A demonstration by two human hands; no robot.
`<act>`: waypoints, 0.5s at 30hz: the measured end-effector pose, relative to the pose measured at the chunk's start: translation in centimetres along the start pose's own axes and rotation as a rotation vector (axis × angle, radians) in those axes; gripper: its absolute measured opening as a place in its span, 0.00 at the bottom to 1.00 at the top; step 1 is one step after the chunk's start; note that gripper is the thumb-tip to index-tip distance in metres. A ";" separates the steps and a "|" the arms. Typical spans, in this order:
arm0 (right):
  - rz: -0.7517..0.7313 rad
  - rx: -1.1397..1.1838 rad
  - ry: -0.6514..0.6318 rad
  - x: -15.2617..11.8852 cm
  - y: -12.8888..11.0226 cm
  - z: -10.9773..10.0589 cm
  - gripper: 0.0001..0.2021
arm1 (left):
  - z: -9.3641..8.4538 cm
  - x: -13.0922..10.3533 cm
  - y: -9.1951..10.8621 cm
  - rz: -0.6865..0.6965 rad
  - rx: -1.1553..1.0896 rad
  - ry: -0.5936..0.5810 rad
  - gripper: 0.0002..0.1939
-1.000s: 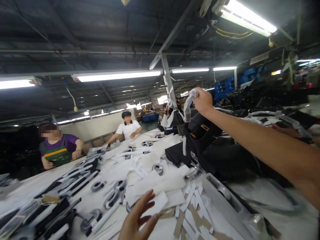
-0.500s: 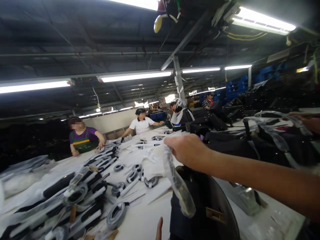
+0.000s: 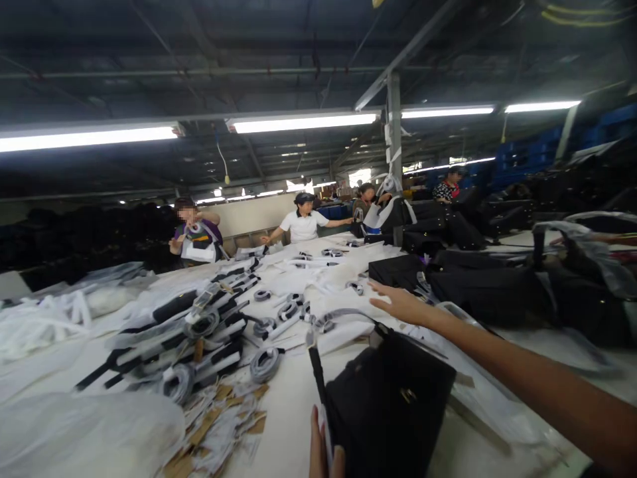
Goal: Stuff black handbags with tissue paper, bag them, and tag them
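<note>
A black handbag (image 3: 393,405) with a small gold-coloured fitting stands tilted on the table right in front of me. Its handle (image 3: 348,313), wrapped in clear film, arches over toward the back. My left hand (image 3: 322,446) grips the bag's left edge at the bottom of the view; only some fingers show. Beyond the bag's top, my right hand (image 3: 401,304) reaches out from the right, fingers stretched and apart, holding nothing. Coiled grey straps (image 3: 265,364) with white wraps lie left of the bag.
Wrapped black-and-white straps (image 3: 219,332) are heaped on the left, near brown tags (image 3: 206,425) and a clear plastic bag (image 3: 89,431). More black bags (image 3: 492,285) crowd the right. Several co-workers stand across the table, including one person in a white shirt (image 3: 303,226).
My right hand has let go of the film-wrapped handle and its fingers have spread. The handbag now shows its front more fully, with my left hand at its edge. The view has shifted.
</note>
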State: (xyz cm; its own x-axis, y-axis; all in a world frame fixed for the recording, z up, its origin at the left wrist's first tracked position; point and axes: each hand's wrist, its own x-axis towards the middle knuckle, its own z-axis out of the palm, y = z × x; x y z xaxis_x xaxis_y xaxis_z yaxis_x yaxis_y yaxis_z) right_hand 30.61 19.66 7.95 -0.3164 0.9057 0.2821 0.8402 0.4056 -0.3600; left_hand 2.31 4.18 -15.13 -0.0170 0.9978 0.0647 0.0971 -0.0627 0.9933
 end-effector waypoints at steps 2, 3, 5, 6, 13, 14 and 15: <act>0.126 0.045 -0.022 -3.9 3.3 2.1 0.29 | 0.8 -0.6 0.2 -0.035 0.058 0.103 0.53; 0.172 0.071 -0.031 -5.7 4.4 3.2 0.28 | 1.0 -0.7 0.5 -0.066 0.075 0.146 0.52; 0.228 0.125 -0.028 -8.7 5.5 5.1 0.29 | 0.9 -0.5 1.4 -0.130 0.060 0.183 0.47; 0.245 0.150 -0.019 -9.7 5.5 5.9 0.30 | 0.7 -0.3 2.0 -0.145 0.039 0.183 0.45; 0.284 0.261 0.056 -13.3 1.2 7.5 0.34 | -4.0 2.2 5.9 -0.132 0.069 0.237 0.38; 0.269 0.259 0.068 -14.1 0.6 7.6 0.34 | -5.0 2.2 6.0 -0.150 0.088 0.268 0.37; 0.239 0.239 0.079 -15.0 0.0 7.8 0.33 | -6.0 2.1 6.0 -0.168 0.101 0.296 0.37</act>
State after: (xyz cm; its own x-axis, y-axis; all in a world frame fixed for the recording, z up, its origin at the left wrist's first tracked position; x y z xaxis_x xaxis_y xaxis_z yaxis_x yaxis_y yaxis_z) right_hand 31.94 7.02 -3.28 -0.0804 0.9699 0.2298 0.7564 0.2095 -0.6196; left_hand -3.07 5.74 -8.47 -0.3276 0.9430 -0.0590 0.1664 0.1191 0.9788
